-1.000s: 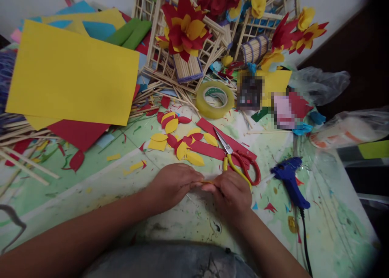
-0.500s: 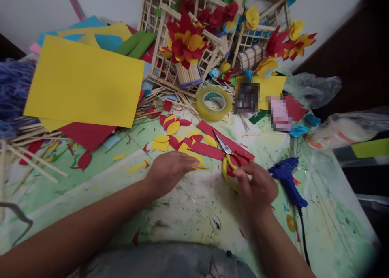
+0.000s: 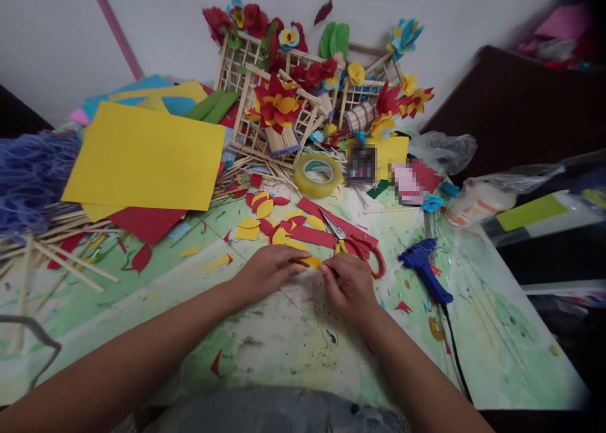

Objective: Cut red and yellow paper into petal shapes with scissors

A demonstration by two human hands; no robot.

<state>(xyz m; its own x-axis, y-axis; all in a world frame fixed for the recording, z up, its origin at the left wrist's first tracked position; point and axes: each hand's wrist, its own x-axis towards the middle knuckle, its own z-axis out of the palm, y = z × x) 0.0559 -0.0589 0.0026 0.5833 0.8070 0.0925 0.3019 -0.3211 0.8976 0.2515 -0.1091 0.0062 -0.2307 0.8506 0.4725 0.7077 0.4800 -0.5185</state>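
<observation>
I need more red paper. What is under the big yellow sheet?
A red sheet sticks out from under the big yellow sheet, with wooden sticks at its left edge. How far either runs beneath is hidden.

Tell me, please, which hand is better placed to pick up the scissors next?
Probably the right hand: the scissors lie just beyond its fingers, while the left hand sits farther away, pinching the yellow petal.

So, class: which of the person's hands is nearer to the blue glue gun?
Right. The right hand lies just left of the blue glue gun, beside the scissors; the left hand is farther left.
</observation>
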